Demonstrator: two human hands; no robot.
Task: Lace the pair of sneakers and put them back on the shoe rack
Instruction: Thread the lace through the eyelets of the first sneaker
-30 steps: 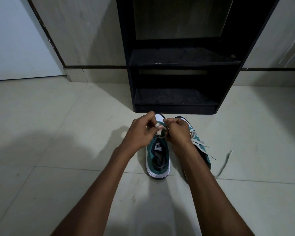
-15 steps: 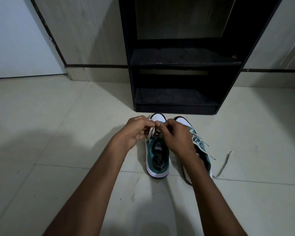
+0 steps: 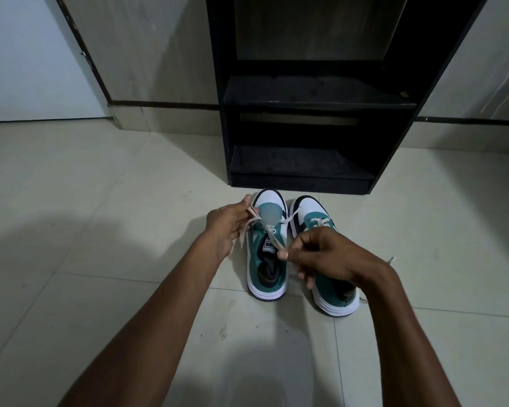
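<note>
Teal-and-white sneakers, head view only. Left sneaker (image 3: 267,259) and right sneaker (image 3: 321,254) sit side by side on the tiled floor (image 3: 100,230), toes toward the black shoe rack (image 3: 306,95), just in front of its base. Both rack shelves visible; neither sneaker is on the rack.

Left hand (image 3: 227,227): fingers pinched shut on one end of the white lace (image 3: 269,230), at the left side of the left sneaker's toe. Loose tail of that end hangs down beside the palm.

Right hand (image 3: 326,257): thumb and forefinger pinched shut on the other end of the same lace, over the left sneaker's tongue area, partly covering the right sneaker. Remaining fingers curled under.

Lace runs from each hand to the eyelets nearest the toe of the left sneaker, forming a V. Only that lowest row looks threaded; upper eyelets appear bare, tongue and dark insole exposed.

Right sneaker: laces present across the front. How far up it is laced, cannot tell, hand blocks it. A lace end (image 3: 391,259) lies on the floor to its right.
</note>
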